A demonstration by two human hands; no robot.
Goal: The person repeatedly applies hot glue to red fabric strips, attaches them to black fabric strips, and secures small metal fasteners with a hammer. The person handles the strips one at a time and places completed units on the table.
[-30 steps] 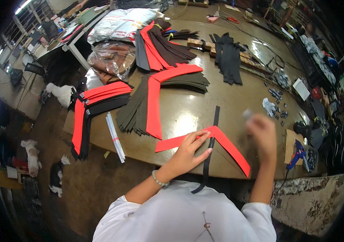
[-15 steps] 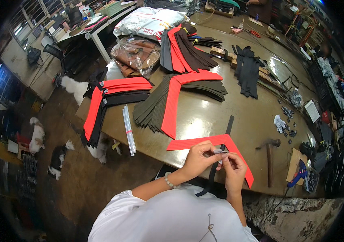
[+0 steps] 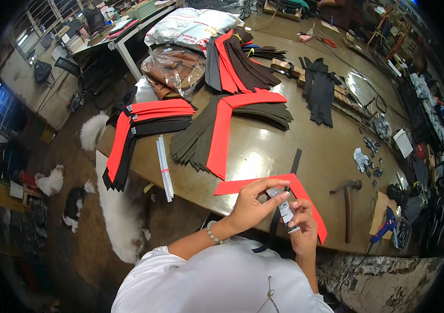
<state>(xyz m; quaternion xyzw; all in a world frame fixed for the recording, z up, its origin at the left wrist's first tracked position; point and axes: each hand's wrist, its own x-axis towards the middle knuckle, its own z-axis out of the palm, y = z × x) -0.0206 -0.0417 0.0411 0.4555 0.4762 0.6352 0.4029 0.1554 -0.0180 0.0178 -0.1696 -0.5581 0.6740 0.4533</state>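
Observation:
Above the near table edge, my left hand [image 3: 257, 206] pinches the upper end of a small white printed label [image 3: 285, 209] between thumb and fingers. The fingers of my right hand [image 3: 304, 232] curl around its lower end. A dark bit shows at the label's top, too small to make out. Under my hands lies a flat red ribbed strip [image 3: 243, 185] bent in a V. A narrow black strap [image 3: 296, 160] runs beneath the red strip and hangs toward my lap, partly hidden by my left hand.
Fanned red and dark strips [image 3: 219, 135] lie beyond my hands. White rods [image 3: 164, 169] stand out at the left table edge. A hammer [image 3: 348, 211] and blue glue gun [image 3: 387, 228] lie to the right. A white dog [image 3: 115, 208] is on the floor beside the table.
The label has turned to face up and now shows lengthwise between my hands. My right hand has shifted slightly lower. On the floor, a white dog has come out beside the table.

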